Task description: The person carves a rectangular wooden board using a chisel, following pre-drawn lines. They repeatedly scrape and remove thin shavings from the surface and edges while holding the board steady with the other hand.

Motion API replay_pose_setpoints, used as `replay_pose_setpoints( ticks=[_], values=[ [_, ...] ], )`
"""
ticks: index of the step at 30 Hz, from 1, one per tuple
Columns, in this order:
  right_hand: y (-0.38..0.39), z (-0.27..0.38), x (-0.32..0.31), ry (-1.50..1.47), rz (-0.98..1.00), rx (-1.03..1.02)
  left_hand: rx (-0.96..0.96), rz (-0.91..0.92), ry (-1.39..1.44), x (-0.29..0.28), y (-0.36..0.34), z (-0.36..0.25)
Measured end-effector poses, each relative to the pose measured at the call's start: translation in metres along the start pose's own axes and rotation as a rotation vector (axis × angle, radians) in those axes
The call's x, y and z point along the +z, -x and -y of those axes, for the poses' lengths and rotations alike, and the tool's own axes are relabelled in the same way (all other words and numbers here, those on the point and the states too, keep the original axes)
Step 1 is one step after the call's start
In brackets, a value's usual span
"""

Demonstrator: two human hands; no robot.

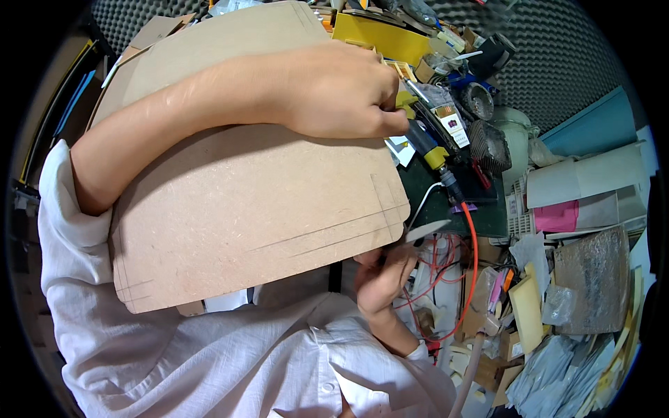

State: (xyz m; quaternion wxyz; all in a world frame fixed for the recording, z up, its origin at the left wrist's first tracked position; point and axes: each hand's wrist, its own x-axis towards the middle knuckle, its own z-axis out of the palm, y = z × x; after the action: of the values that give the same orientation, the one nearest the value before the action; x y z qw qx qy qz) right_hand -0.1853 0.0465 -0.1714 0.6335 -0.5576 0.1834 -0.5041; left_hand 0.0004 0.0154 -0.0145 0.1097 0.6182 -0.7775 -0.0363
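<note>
A large light-brown board [244, 202] with pencil lines and rounded corners fills the upper middle of the view. My left forearm lies across it, and my left hand [341, 94] has its fingers curled over the board's right edge. Below the board's lower right corner, my right hand [387, 279] is closed on a tool with a flat, pale metal blade [428, 228], which sticks out to the right beside that corner. The tool's handle is mostly hidden in the hand and under the board.
A dark green mat [449, 209] bears a yellow-and-black rotary tool [428, 146] with an orange cord [472, 265]. A yellow sheet [376, 35] and assorted tools lie behind. At right are a pale bucket [516, 132], white sheets, foam pieces and a wrapped package [589, 279].
</note>
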Motion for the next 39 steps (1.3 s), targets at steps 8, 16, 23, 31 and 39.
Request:
replay_pose_setpoints(
  ticks=[8, 16, 23, 31, 39],
  values=[
    [-0.011, 0.012, 0.003, -0.013, 0.130, 0.015, 0.021, -0.040, -0.013, 0.003, 0.000, 0.002],
    [-0.023, 0.024, -0.012, -0.276, 0.137, 0.170, -0.038, 0.041, 0.055, 0.000, -0.001, 0.001],
    [-0.060, 0.067, 0.001, -0.147, 0.354, 0.254, 0.008, 0.013, 0.052, 0.001, -0.002, 0.002],
    [-0.070, 0.072, 0.004, -0.076, 0.308, 0.144, 0.016, 0.010, 0.043, 0.002, -0.002, 0.003],
    [-0.049, 0.052, -0.010, -0.166, 0.331, 0.093, 0.006, 0.000, 0.046, 0.002, -0.001, 0.003]
  ],
)
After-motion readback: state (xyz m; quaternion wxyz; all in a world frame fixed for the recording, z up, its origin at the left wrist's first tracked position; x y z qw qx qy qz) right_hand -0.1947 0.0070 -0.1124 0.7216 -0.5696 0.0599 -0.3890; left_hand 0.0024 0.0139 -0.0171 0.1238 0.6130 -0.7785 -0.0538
